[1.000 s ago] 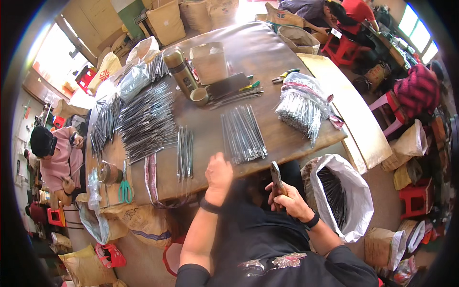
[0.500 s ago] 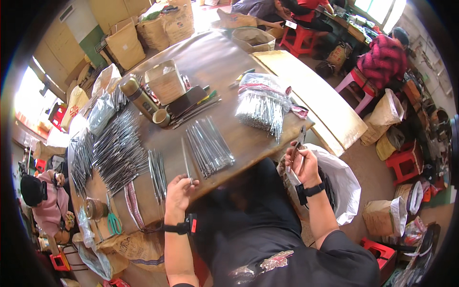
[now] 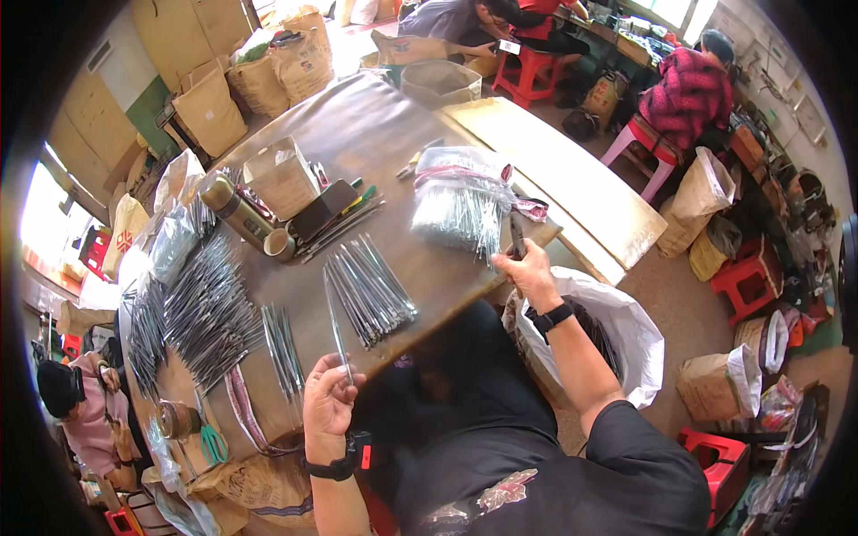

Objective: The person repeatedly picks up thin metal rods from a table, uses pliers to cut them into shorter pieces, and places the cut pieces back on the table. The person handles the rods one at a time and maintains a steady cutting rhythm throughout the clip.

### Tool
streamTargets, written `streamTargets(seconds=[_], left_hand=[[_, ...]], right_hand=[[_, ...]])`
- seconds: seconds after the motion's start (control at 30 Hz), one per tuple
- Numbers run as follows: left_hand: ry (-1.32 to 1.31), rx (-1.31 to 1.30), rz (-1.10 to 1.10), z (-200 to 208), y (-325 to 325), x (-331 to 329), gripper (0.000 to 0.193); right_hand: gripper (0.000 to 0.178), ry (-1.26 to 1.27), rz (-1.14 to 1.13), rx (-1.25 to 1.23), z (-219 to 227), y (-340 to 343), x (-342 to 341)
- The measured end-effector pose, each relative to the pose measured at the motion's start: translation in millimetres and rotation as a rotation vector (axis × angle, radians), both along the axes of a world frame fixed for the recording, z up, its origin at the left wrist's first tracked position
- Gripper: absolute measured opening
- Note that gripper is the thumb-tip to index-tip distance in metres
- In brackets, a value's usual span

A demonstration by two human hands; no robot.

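Observation:
My left hand [image 3: 327,400] pinches the lower end of a thin metal rod [image 3: 334,317], which points up and away over the table's near edge. Just right of that rod lies a neat row of similar rods [image 3: 371,290]; a smaller bunch [image 3: 282,348] sits to its left. In my right hand [image 3: 529,272] is a dark-jawed hand tool that looks like pliers [image 3: 517,234], its jaws pointing away from me. Its tip is at the side of a clear plastic bag [image 3: 458,170] with many thin silvery pieces [image 3: 454,219] spilling from its near end.
A large rod pile [image 3: 210,308] covers the table's left. Behind are a flask [image 3: 234,210], a cup [image 3: 279,243] and a cardboard box [image 3: 281,179]. A white-lined sack [image 3: 639,339] stands by my right forearm. Teal scissors [image 3: 213,444] lie front left. Other people sit around.
My right hand has moved left and away from me with the tool, up to the plastic bag. My left hand still holds the rod, slightly nearer me. The whole view has shifted a little.

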State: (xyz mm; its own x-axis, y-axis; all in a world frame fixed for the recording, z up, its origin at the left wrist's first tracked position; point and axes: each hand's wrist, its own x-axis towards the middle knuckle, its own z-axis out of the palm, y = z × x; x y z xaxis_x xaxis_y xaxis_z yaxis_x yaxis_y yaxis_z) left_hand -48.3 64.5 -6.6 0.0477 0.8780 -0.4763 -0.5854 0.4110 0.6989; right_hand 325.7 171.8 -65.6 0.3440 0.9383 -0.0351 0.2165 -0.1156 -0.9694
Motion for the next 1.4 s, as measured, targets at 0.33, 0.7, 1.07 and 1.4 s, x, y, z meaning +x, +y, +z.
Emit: streamTargets(seconds=[0.33,0.7,1.07,1.4], left_hand=[[0.006,-0.011,-0.038,-4,-5,-4,0.019],[-0.014,-0.011,-0.035,-11,-13,-4,0.017],[0.007,-0.031,0.065,-23,-37,-33,0.017],[-0.051,0.040,-0.007,-21,-32,-12,0.026]], right_hand=[[0.024,0.497,-0.071,-0.028,6,-9,-9],[0.023,0.386,-0.010,-0.020,3,-5,-17],[0.017,1.039,0.212,-0.234,10,-43,35],[0.010,1.714,0.257,-0.217,24,-7,11]])
